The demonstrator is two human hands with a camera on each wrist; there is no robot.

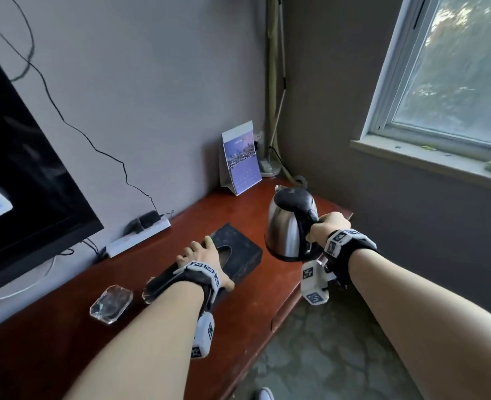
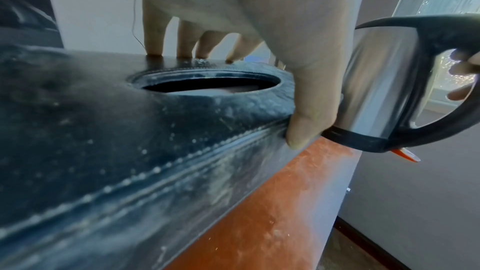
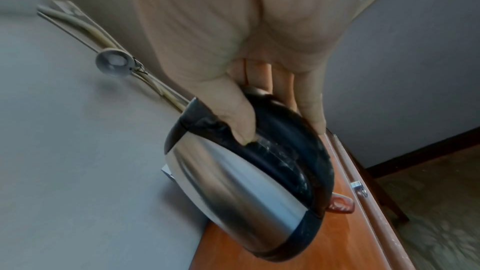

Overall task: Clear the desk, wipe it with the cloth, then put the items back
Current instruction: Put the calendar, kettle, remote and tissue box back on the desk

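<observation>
**Clearing stage: both hands loaded, lift-off pending**

Nearest, at 7 o'clock on the surface [image 1: 65,350]: glass ashtray [image 1: 111,304], untouched, just beside the left forearm. Worth minding on the way out; an elbow swing could catch it.

Centre: left hand [image 1: 202,256] clamped over the black tissue box [image 1: 238,252], four fingers [image 2: 153,34] over the far edge, thumb pressed on the near side wall. Grip closed on the box across its width. Box dusty, stitched leatherette, probably light and a bit slick; firm squeeze advisable, lift straight up rather than drag, to avoid smearing grit along the wood. Cannot tell whether the box has left the surface yet.

At 2 o'clock of the box: right hand [image 1: 326,226] wrapped round the handle of the steel kettle [image 1: 284,229], grip closed, thumb on top of the handle. Kettle clear of the surface and tipped, spout end raised. Contents unknown; best levelled before carrying in case of water.

Farther, 12 o'clock against the wall: desk calendar [image 1: 242,160], standing. At 10 o'clock: power strip [image 1: 140,236] with plugs, and monitor [image 1: 22,168]. Judged left for later passes. Cloth not in view.
</observation>
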